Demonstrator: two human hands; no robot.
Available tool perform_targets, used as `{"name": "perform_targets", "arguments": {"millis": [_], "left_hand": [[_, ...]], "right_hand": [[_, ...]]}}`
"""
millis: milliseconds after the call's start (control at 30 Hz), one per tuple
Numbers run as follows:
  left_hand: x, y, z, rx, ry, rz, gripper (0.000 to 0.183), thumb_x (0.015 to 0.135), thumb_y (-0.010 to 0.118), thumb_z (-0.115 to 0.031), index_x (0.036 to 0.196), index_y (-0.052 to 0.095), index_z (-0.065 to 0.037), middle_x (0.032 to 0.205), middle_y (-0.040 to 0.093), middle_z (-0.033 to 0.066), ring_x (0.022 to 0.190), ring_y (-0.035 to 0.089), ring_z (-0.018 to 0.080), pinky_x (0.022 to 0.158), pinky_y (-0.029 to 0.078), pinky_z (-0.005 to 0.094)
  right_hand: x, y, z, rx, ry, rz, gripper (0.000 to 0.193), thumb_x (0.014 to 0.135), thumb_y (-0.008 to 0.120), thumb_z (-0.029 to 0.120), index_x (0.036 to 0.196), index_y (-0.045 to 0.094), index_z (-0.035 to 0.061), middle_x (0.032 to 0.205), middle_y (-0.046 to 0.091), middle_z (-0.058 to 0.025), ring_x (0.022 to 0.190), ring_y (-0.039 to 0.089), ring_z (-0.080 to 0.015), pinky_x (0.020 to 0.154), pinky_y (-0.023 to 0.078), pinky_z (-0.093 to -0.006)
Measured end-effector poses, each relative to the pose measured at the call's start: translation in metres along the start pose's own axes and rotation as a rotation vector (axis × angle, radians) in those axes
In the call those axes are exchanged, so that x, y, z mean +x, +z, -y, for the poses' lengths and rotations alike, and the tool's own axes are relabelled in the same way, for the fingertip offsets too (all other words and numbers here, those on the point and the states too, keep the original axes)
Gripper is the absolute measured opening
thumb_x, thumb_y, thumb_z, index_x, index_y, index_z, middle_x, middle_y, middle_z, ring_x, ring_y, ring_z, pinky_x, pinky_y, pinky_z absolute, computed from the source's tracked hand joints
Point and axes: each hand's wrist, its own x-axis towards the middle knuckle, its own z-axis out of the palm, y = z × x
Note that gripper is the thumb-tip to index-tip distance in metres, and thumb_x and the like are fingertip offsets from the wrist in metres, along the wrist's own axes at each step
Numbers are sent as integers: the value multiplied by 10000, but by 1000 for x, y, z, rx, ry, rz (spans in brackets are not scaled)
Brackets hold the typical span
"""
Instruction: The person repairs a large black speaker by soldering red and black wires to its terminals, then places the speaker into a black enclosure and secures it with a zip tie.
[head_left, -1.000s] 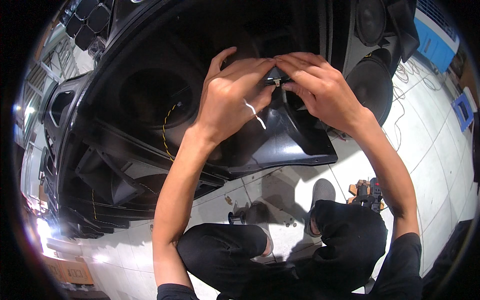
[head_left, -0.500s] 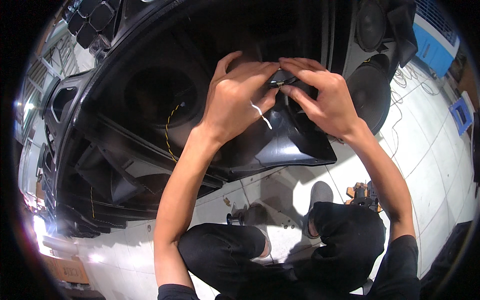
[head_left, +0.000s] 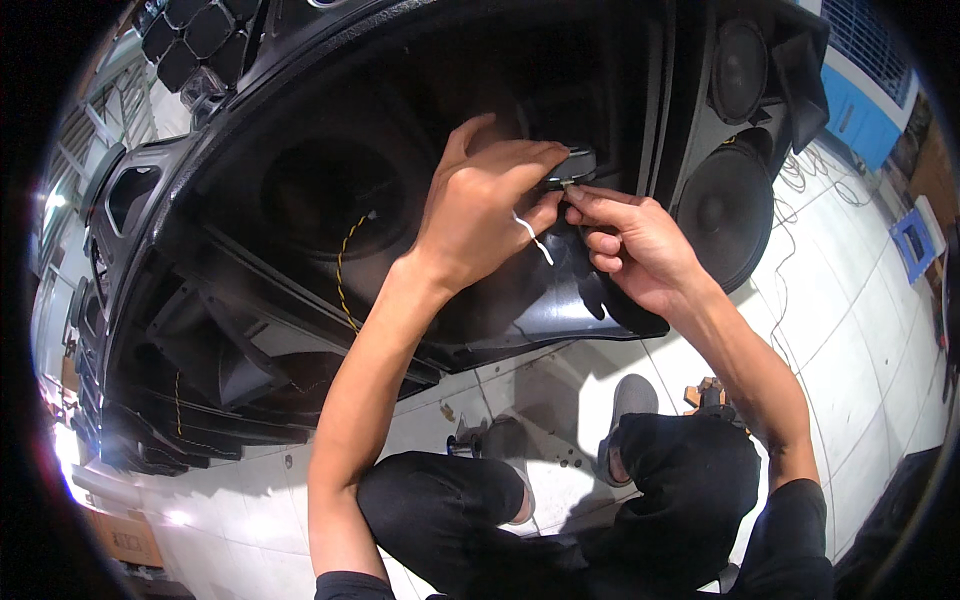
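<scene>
A large black speaker cabinet (head_left: 300, 270) lies in front of me with its inside open. My left hand (head_left: 485, 205) grips a small round black part (head_left: 572, 163) inside the cabinet, and a thin white wire (head_left: 532, 238) hangs below its fingers. My right hand (head_left: 630, 245) pinches the wire end right at that part, fingertips touching the left hand's. A yellow and black twisted cable (head_left: 343, 265) runs inside the cabinet to the left. A glossy black horn flare (head_left: 560, 310) sits under both hands.
Two round speaker cones (head_left: 725, 210) sit in a black panel at the right. The floor is pale tile (head_left: 860, 330), with thin cables lying on it. My knees and grey shoes (head_left: 630, 400) are below. Blue objects (head_left: 915, 240) stand at the far right.
Both hands have shifted slightly right and closer to the round part. The view has tilted a little, so the cabinet appears shifted.
</scene>
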Motion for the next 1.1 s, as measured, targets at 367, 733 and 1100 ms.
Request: {"name": "perform_targets", "arguments": {"millis": [367,733,1100], "left_hand": [[-1,-2,0,9,-13,50,388,808,799,-147,1182,728,-73,1188,739,99,1166,678,223,1176,336,503],[2,-10,-1,-19,-58,138,412,825,791,-136,1226,712,-81,1251,716,115,1207,666,239,1209,309,507],[-2,-15,3,-35,-21,99,466,799,817,-141,1250,703,-106,1290,701,91,1277,613,251,1201,335,506]], "right_hand": [[8,4,-18,19,-146,-85,157,941,706,114,987,719,-35,857,649,-28,560,403,-38,505,295,-212],[8,5,-19,4,-189,-95,158,946,708,119,1009,733,-23,855,671,-27,680,583,-61,554,407,-188],[8,-1,-19,-116,-204,-66,212,968,704,155,1066,733,-31,929,704,-68,761,650,-99,632,450,-210]]}}
